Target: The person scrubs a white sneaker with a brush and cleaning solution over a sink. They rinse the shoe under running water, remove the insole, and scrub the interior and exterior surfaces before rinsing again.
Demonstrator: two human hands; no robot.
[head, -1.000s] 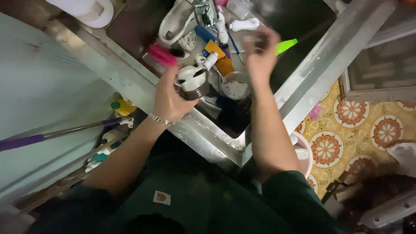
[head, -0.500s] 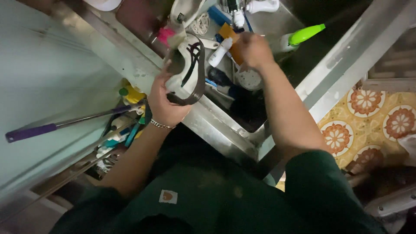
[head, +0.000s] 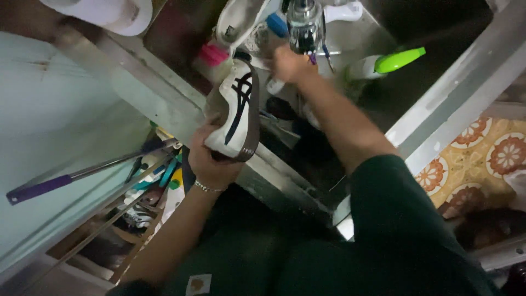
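A second ago the left hand [head: 211, 159] held something small and round over the metal sink [head: 422, 118]. Now it holds a white sneaker [head: 235, 112] with dark stripes and a brown sole. The fingers wrap under the heel, and the shoe is tipped on its side, toe pointing into the sink. The right hand [head: 287, 63] has moved too. It was up near the top of the sink before; now it reaches to the shiny tap [head: 304, 22]. It looks closed near the tap, but I cannot tell if it grips anything. So the work has moved on to this shoe, which is now up at the sink's edge and close to the water.

The sink is full of things. Another white shoe [head: 238, 19] lies at the far end. A spray bottle with a green top [head: 383, 63] lies on its side to the right. There is a pink thing [head: 212, 55] and a blue thing [head: 278, 24], too blurry to name.

Below the sink's left side, a shelf [head: 126, 235] holds bottles and a brush. A long pole with a purple handle [head: 38, 189] leans there.
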